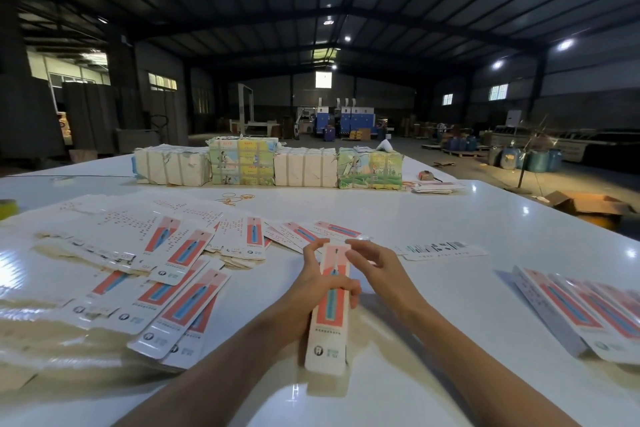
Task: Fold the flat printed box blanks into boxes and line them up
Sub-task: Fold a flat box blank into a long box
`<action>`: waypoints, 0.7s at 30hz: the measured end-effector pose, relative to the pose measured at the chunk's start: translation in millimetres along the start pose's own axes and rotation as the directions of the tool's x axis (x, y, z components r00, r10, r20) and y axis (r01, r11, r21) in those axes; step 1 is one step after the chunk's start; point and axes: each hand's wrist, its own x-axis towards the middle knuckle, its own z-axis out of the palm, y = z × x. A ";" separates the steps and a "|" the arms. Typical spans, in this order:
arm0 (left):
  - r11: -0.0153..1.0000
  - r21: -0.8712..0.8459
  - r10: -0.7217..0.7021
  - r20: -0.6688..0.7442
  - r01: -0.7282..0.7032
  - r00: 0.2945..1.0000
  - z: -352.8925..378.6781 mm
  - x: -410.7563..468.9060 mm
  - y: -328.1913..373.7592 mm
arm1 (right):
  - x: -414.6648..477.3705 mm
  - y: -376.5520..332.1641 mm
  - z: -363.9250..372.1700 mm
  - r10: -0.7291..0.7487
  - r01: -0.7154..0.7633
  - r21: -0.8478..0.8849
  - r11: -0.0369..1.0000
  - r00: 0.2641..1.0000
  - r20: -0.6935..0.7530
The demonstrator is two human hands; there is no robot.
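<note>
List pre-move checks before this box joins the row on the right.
1. box held by left hand, fingers curled round it: ok.
2. Top flap tucked, at right hand fingers: cannot tell.
3. Bottom end closed: cannot tell.
4. Bare table between box and row of finished boxes: ok.
5. flat blanks left in the pile: ok.

Four strapped paper bundles stand in a row at the far edge of the table. Rubber bands (yellowish, loose) lie near them. A cardboard box sits on the floor.
</note>
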 end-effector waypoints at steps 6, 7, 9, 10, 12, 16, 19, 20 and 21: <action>0.891 -0.441 0.005 -0.236 -0.112 0.972 2.8 -3.0 12.7 | -13.0 -15.6 19.5 -0.083 0.090 -0.305 0.948 0.996 0.036; 0.836 -0.538 -0.016 -0.221 -0.108 0.975 2.0 -4.8 15.5 | -17.1 -18.8 24.9 -0.074 0.099 -0.373 0.922 0.994 0.081; 0.758 -0.651 -0.018 -0.087 -0.043 0.996 -0.5 -9.3 22.2 | -23.2 -23.7 34.5 -0.079 0.140 -0.513 0.847 0.987 0.140; 0.774 -0.633 -0.004 -0.007 -0.001 1.000 -1.5 -12.6 25.2 | -25.6 -24.9 37.9 -0.082 0.155 -0.547 0.823 0.984 0.157; 0.861 -0.507 -0.004 0.078 0.043 0.997 -1.1 -19.4 31.6 | -30.3 -27.5 37.8 -0.052 0.118 -0.539 0.834 0.989 0.136; 0.901 0.434 0.001 -0.056 0.023 0.998 -17.0 -17.4 35.9 | -35.6 -25.0 10.9 0.053 -0.022 -0.601 0.799 0.998 0.034; 0.196 0.977 0.053 -0.090 0.078 0.995 -59.4 -12.2 38.7 | -36.9 -16.4 -33.6 0.126 -0.130 -0.754 0.644 0.990 -0.063; 0.033 0.988 0.035 -0.149 0.148 0.988 -71.4 -14.9 39.5 | -38.9 -12.5 -51.8 0.154 -0.178 -0.791 0.585 0.982 -0.107; -0.096 0.971 0.023 -0.220 0.221 0.975 -81.6 -19.2 38.5 | -41.2 -8.4 -69.5 0.177 -0.223 -0.821 0.525 0.972 -0.151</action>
